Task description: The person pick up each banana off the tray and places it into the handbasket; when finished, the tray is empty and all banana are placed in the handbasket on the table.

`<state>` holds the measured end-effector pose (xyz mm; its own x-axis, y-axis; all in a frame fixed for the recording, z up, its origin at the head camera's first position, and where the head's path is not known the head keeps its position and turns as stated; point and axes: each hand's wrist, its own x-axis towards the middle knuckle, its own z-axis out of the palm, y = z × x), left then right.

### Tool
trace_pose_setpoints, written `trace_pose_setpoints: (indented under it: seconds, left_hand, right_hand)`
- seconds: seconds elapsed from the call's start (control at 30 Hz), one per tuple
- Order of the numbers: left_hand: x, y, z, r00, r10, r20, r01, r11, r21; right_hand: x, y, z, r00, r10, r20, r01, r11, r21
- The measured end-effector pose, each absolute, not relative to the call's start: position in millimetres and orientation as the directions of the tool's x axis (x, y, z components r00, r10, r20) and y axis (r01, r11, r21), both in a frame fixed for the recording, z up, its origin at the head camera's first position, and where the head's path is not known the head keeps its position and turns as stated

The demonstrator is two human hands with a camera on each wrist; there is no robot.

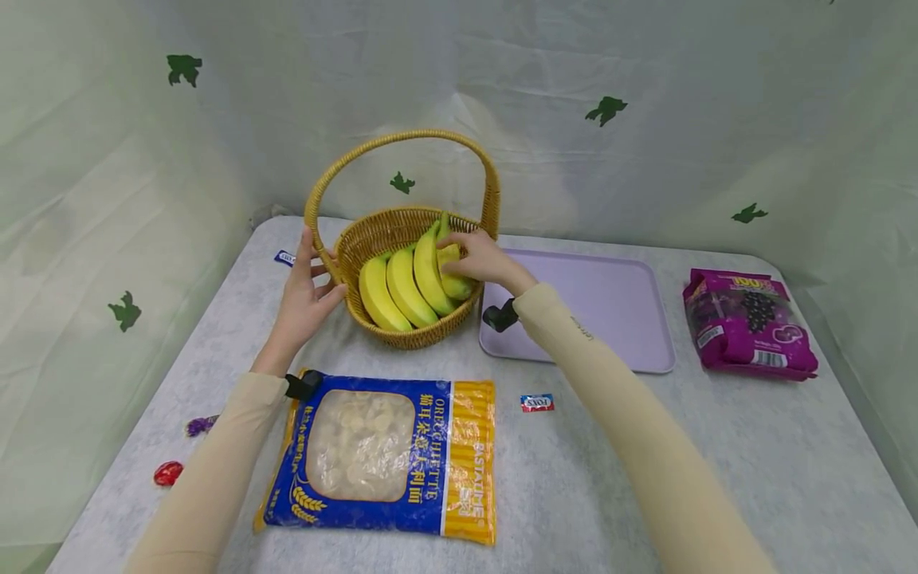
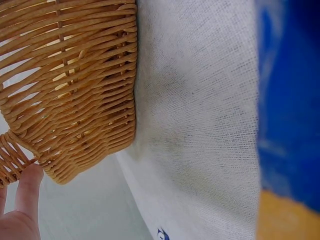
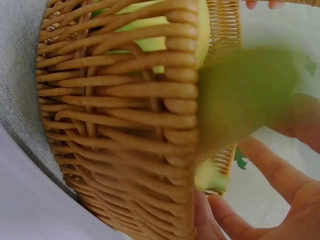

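Observation:
A wicker basket [image 1: 412,339] with a tall arched handle stands on the table, with several bananas [image 1: 409,291] side by side in it. At the left, my left hand [image 1: 304,299] holds the basket where the handle meets the rim. A fingertip [image 2: 31,175] presses the weave there. My right hand [image 1: 484,259] reaches over the right rim, its thumb and fingers around the rightmost banana [image 1: 452,283]. In the right wrist view that banana [image 3: 245,95] is a green-yellow blur beside the rim, close to the fingers [image 3: 275,172].
A lilac tray [image 1: 610,319] lies right of the basket, partly under my right arm. Beyond it is a purple grape-printed bag [image 1: 749,323]. A blue and yellow pasta bag [image 1: 373,454] lies in front. Small wrapped sweets include a red one [image 1: 168,473] and a blue-red one [image 1: 537,402].

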<state>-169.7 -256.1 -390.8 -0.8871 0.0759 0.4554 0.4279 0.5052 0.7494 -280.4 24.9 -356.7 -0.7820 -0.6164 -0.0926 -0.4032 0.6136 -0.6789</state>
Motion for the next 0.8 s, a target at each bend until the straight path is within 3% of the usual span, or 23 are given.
trace_pose_setpoints:
  seconds: [0.33, 0.57, 0.8]
  left_hand:
    - [-157.8, -241.5, -368.4, -0.878, 0.105, 0.467, 0.455, 0.482, 0.748]
    - [-162.2, -252.0, -377.3, -0.878, 0.123, 0.462, 0.457, 0.501, 0.735]
    - [-149.9, -265.8, -368.1, -0.894, 0.139, 0.426, 0.424, 0.567, 0.706]
  right_hand:
    - [-273.8, 20.5, -357.6, -0.795, -0.599, -0.093, -0.43, 0.666, -0.61]
    - [-261.7, 42.7, -362.5, -0.825, -0.563, 0.046, -0.402, 0.528, -0.748]
    - [-245.7, 102.1, -364.6, -0.872, -0.478, 0.105, -0.349, 0.458, -0.818]
